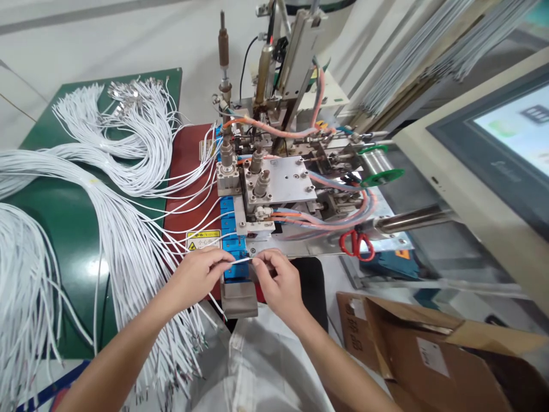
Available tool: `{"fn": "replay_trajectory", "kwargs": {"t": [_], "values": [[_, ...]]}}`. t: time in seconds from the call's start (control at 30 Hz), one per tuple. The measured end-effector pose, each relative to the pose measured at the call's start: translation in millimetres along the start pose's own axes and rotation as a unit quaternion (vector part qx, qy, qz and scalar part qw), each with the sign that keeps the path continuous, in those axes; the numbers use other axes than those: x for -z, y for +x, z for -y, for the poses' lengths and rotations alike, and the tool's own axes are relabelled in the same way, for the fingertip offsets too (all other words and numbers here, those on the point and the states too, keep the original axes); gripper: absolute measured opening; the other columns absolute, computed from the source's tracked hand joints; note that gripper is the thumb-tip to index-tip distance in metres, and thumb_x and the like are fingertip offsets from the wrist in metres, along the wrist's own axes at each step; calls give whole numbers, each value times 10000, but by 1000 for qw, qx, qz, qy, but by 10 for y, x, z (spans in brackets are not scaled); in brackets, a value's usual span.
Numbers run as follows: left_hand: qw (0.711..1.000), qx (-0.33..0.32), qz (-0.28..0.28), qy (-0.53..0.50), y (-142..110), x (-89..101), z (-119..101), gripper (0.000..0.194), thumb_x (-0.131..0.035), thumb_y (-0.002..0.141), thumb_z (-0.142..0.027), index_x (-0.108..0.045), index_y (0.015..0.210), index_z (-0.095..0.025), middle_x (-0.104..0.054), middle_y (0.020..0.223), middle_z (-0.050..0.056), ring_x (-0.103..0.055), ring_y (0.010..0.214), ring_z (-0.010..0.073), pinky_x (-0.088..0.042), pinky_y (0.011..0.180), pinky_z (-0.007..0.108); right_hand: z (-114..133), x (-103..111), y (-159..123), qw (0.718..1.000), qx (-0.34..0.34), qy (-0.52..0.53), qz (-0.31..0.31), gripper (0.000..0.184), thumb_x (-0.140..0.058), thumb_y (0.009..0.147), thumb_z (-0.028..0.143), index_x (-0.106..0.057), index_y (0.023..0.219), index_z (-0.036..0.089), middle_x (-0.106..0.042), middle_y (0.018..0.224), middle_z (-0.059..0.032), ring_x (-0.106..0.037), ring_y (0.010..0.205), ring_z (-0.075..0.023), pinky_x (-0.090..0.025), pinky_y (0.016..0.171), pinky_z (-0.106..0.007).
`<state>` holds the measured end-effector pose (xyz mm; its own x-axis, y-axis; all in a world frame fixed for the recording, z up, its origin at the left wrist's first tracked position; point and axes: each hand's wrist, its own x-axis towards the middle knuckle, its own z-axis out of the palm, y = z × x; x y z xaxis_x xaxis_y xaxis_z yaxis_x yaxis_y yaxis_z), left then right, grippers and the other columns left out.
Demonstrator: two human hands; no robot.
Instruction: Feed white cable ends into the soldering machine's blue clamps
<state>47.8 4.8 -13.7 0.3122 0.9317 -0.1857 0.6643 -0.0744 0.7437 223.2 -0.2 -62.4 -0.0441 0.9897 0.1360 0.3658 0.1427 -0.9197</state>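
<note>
- Pinching a white cable in the left hand, pressing thumb to forefinger and curling the other fingers in.
- Pinching the same cable's far tip in the right hand, bringing thumb and forefinger nearly together but hiding the exact contact.
- Stretching the short length between both hands, over the near end of a row of blue blocks; not showing whether touching them.
- Apparently straightening or checking the wire end beside the blocks.
- Probably calling, for the next move, for a steady left pinch and a straight tip lining up with a block.
- Working beside a fan of white cables left of the hands, facing a metal plate beyond them, and leaving red-handled scissors to their right.
</note>
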Motion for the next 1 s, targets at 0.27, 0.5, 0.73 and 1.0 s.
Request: {"fn": "replay_trajectory", "kwargs": {"t": [0.27, 0.5, 0.73, 1.0], "values": [[996, -27, -30, 73, -16, -79, 88, 221, -440, 867, -177, -641, 948, -219, -643, 914, 23, -575, 862, 161, -438, 802, 298, -175, -44, 19, 996, -64, -5, 58, 162, -451, 817, 268, -542, 710, 187, -546, 658, -7, -505, 566, -133, -401, 518, -228], [991, 0, -45, 129, 15, -112, 70, 198, -421, 856, -154, -614, 883, -188, -641, 863, 39, -583, 832, 185, -445, 778, 326, -150, -59, 59, 993, -76, -65, 67, 140, -460, 788, 237, -545, 684, 198, -556, 609, 1, -516, 537, -142, -381, 480, -227], [989, -17, -38, 145, 34, -132, 102, 217, -415, 848, -119, -623, 872, -175, -645, 861, 51, -588, 837, 191, -451, 785, 334, -202, 17, 144, 989, -7, -81, 124, 188, -392, 842, 226, -519, 706, 195, -568, 702, -15, -538, 649, -151, -405, 579, -245], [987, -39, -54, 148, 35, -163, 136, 222, -405, 852, -105, -619, 861, -168, -640, 847, 49, -585, 823, 183, -457, 774, 324, -271, -163, 168, 989, 50, -128, 52, 318, -340, 889, 282, -385, 583, 208, -410, 552, 23, -416, 518, -130, -318, 510, -242]]}}
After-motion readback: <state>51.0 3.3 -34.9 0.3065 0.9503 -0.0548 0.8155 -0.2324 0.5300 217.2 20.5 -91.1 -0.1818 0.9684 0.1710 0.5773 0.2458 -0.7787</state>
